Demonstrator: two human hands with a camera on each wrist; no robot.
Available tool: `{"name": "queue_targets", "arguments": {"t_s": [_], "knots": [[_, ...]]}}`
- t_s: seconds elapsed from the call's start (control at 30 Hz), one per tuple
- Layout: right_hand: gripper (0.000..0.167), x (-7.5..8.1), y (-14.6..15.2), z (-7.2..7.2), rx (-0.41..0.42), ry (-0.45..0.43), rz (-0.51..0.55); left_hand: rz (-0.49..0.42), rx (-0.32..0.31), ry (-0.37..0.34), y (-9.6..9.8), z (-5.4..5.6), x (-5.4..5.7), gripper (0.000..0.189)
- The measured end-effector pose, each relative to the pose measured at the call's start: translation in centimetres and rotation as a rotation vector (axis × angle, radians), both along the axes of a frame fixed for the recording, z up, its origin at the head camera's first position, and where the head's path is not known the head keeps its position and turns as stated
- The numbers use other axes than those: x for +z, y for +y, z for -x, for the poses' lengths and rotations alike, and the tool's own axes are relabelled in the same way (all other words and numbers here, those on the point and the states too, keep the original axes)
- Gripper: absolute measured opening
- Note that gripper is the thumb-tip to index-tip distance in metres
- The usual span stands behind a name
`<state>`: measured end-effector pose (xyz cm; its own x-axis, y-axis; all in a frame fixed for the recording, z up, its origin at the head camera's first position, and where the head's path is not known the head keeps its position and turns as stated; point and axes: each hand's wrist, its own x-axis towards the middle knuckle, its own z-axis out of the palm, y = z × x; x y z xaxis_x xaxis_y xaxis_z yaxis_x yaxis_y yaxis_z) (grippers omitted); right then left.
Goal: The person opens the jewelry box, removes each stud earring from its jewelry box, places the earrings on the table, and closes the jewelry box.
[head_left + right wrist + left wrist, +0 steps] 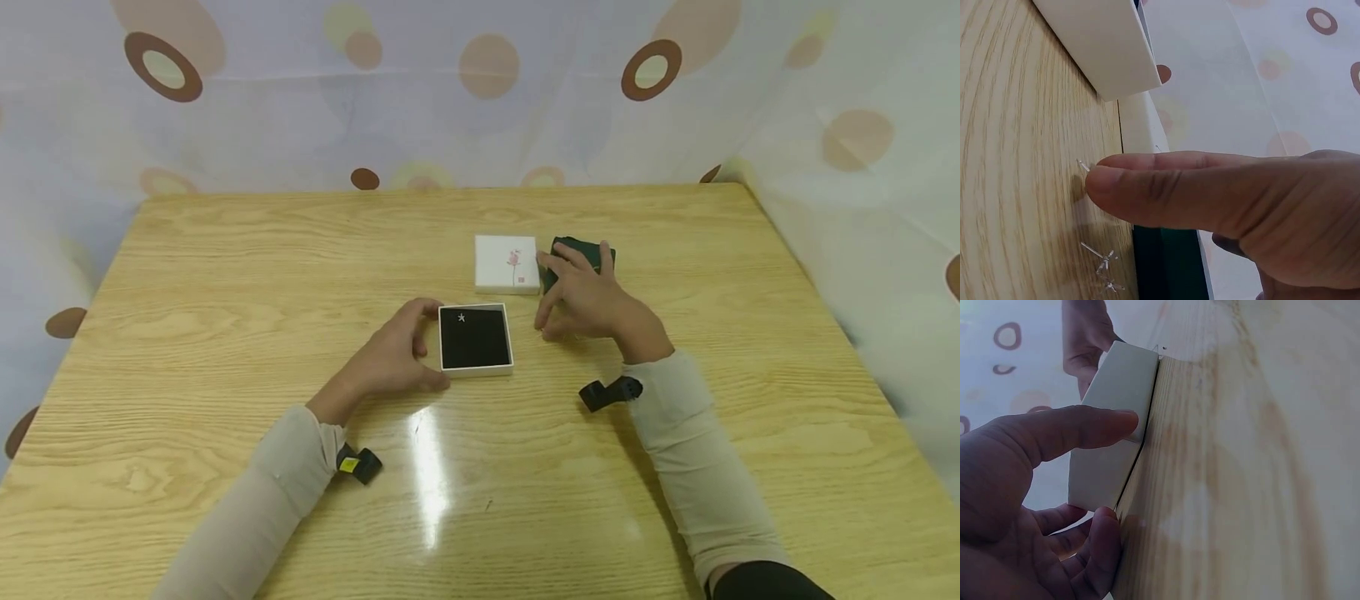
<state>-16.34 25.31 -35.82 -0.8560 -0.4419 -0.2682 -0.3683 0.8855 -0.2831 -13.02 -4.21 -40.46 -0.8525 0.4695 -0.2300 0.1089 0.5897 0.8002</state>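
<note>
My left hand (393, 350) grips a shallow open white box (476, 372) at its left end. In the left wrist view the thumb lies along the box's near side, with the other fingers curled around its far edge. A black insert (476, 342) fills the box, and a small white star-shaped piece (461, 317) lies near its upper left. To the right of the box, my right hand (585, 296) pinches a tiny clear spiky piece (1083, 165) between thumb and forefinger, low over the table. Similar clear pieces (1104, 256) lie on the wood below those fingertips.
A white box lid (498, 265) with a pink flower print lies behind the open box. Beside it, partly covered by the right hand, is a dark green object (592, 247). The wooden table (262, 275) meets a patterned curtain (420, 108) at its back.
</note>
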Motion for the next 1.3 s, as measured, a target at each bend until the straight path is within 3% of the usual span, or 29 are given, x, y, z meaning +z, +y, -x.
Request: {"name": "queue_targets", "arguments": {"t_s": [0.1,0.2,0.4,0.63,1.3], "knots": [[0.011,0.4,-0.1,-0.1,0.002,0.012,0.001,-0.004,0.002,-0.005,0.1,0.0,0.0,0.097],[0.013,1.2,-0.7,-0.2,0.017,0.086,0.041,-0.007,0.000,0.000,0.0,0.1,0.0,0.097],[0.007,2.1,-4.6,-0.3,0.100,0.229,0.159,-0.014,0.001,0.001,-0.2,0.2,-0.1,0.096],[0.011,0.6,-8.2,-0.1,0.202,0.270,0.053,-0.009,-0.007,-0.012,-0.1,-0.1,-0.3,0.096],[0.016,-0.2,-8.6,-0.6,0.186,0.308,-0.059,0.006,-0.006,0.018,0.7,-0.2,0.5,0.095]]}}
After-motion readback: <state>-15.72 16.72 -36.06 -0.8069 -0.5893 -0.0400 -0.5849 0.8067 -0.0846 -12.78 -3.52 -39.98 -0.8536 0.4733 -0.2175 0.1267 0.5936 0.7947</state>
